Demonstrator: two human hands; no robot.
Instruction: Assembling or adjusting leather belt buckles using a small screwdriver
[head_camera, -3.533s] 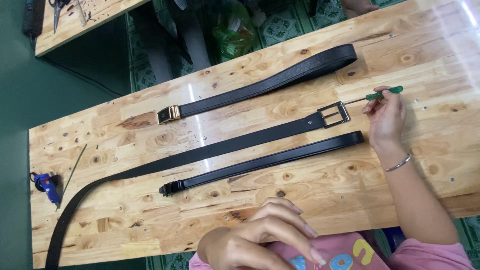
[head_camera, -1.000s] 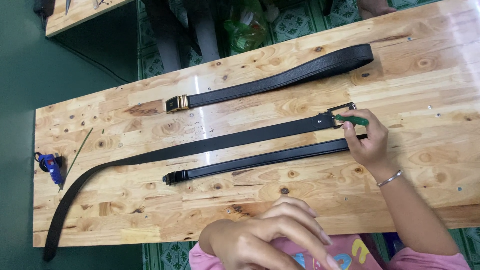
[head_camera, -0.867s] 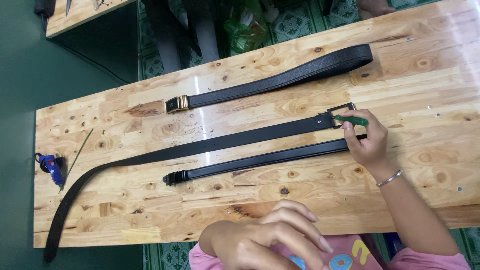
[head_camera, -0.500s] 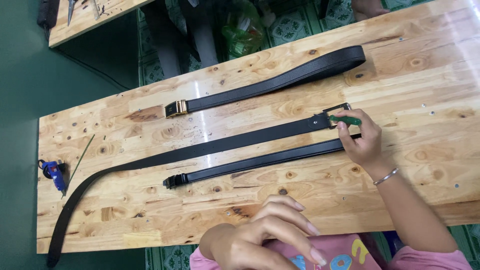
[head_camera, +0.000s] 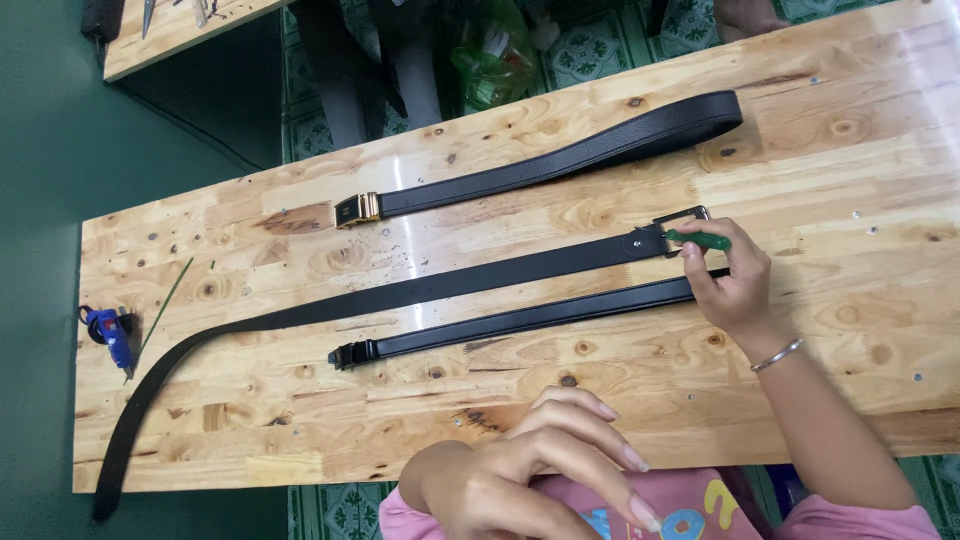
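— Belt buckle (head_camera: 680, 222), near the bench's (head_camera: 850, 160) right end: which step?
— My right hand (head_camera: 735, 285) grips a green-handled tool (head_camera: 700, 240) at it; my left hand (head_camera: 520, 475) hangs loosely curled, empty. Next needs steady aim.

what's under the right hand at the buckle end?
The right hand grips a green-handled tool at the middle belt's square buckle. Beneath the palm, the lower belt runs in and disappears; its far end is covered. The tool's tip is hidden too.
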